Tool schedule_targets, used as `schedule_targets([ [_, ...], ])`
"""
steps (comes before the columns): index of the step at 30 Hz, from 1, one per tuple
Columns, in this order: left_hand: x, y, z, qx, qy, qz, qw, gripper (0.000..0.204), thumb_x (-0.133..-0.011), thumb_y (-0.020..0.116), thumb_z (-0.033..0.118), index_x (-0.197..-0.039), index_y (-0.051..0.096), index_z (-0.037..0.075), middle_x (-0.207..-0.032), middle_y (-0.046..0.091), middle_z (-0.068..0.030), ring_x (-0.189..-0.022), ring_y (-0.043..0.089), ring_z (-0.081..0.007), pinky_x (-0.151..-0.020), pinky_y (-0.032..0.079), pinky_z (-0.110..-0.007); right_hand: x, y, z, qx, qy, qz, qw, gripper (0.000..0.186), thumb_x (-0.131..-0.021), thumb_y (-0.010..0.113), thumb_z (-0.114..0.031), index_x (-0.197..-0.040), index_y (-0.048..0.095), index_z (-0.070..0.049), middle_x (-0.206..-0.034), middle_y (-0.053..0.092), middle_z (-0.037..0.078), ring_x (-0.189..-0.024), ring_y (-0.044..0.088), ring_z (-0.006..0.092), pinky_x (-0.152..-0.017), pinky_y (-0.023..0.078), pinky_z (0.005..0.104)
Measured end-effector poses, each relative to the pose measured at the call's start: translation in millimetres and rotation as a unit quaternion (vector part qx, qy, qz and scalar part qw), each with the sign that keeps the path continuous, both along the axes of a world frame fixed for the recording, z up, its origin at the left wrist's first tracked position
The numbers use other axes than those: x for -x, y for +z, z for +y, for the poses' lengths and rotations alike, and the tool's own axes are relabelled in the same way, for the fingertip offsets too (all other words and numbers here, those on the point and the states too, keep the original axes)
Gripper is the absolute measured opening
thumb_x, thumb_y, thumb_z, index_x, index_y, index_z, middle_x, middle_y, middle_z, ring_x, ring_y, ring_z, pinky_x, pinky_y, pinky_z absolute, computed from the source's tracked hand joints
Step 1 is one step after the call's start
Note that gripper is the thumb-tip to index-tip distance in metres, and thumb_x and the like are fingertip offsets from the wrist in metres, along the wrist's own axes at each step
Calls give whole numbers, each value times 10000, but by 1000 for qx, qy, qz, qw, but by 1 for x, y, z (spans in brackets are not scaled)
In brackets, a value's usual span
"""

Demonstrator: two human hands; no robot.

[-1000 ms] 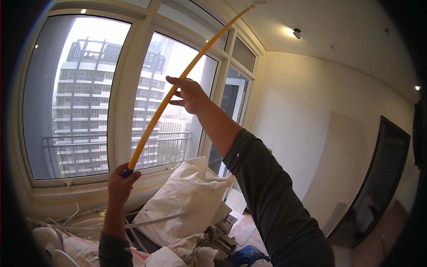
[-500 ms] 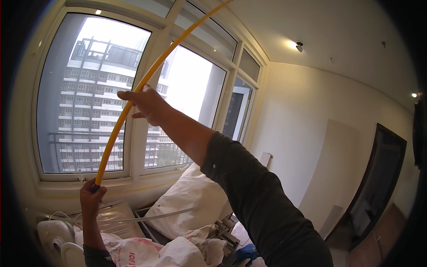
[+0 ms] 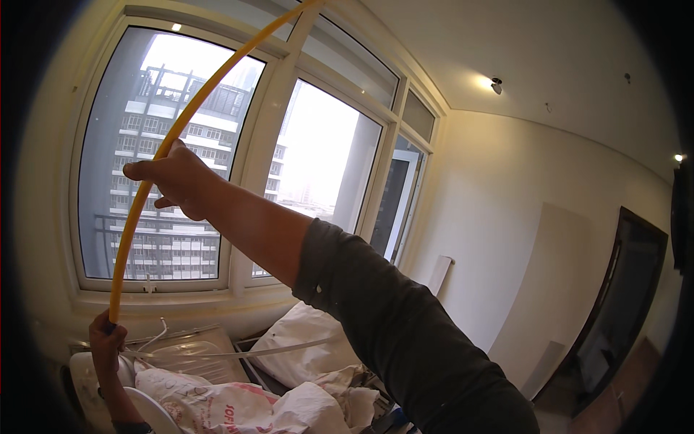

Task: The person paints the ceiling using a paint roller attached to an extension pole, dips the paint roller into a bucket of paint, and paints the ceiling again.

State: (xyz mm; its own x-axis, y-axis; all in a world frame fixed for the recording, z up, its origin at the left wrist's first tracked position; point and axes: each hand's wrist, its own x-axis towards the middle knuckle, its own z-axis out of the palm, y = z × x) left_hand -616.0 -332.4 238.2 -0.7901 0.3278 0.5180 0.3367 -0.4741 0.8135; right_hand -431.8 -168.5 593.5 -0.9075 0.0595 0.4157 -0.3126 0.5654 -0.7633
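Observation:
A long, thin yellow tube or rod [image 3: 129, 239] bends in an arc in front of the windows, its upper end running out of the picture at the top. Its lower end is in my left hand [image 3: 107, 349], closed round it low at the left, where a small dark blue piece shows at the grip. Farther up, my right hand [image 3: 182, 179] holds the yellow tube at about mid-length on an outstretched arm. The thumb lies across its left side, while part of the fingers is hidden behind it.
Large framed windows [image 3: 242, 181] fill the left. Below lie white sacks [image 3: 303, 347], a pale sheet with raised ribs [image 3: 191, 354], a thin pale strip [image 3: 289, 349] and a round white item [image 3: 152, 411]. A dark doorway [image 3: 614, 311] stands right; a spotlight [image 3: 497, 85] hangs overhead.
Both hands and the yellow tube have moved left across the window, the left hand also lower. The view has shifted a little. Both grips stay closed on the tube.

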Motion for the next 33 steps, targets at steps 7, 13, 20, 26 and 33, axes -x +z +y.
schedule_targets([
  [7,-19,22,8,-13,-12,23,1000,521,-792,738,36,-1293,611,-35,-629,519,39,-456,435,-28,-403,357,-204,-21,13,22,19,5,18,1000,815,-849,809,-273,-1378,321,109,-1248,520,282,-1271,547,386,-1005,555,509],
  [13,-57,63,55,13,-24,34,999,506,-807,771,63,-1277,616,-39,-661,551,27,-470,450,-29,-411,365,-200,-52,32,77,50,-18,43,998,794,-857,818,-299,-1369,359,98,-1288,517,265,-1313,502,401,-1025,513,552],
  [20,-109,106,144,39,-56,44,997,509,-803,786,52,-1274,619,-42,-674,571,30,-493,468,-31,-431,382,-202,-101,57,167,67,-61,67,994,619,-892,782,-319,-1286,503,68,-1284,532,219,-1232,554,353,-1026,505,522],
  [26,-165,139,220,53,-49,53,996,503,-806,808,74,-1262,631,-44,-676,585,23,-498,476,-33,-437,390,-201,-146,74,239,88,-113,111,983,585,-878,800,-317,-1265,554,47,-1353,470,235,-1193,561,386,-985,543,495],
  [33,-216,170,322,55,-102,54,992,510,-799,849,117,-1239,648,-44,-675,591,25,-505,493,-33,-445,399,-194,-189,91,336,123,-173,151,965,557,-886,796,-282,-1270,552,40,-1362,468,222,-1229,542,406,-970,561,498],
])
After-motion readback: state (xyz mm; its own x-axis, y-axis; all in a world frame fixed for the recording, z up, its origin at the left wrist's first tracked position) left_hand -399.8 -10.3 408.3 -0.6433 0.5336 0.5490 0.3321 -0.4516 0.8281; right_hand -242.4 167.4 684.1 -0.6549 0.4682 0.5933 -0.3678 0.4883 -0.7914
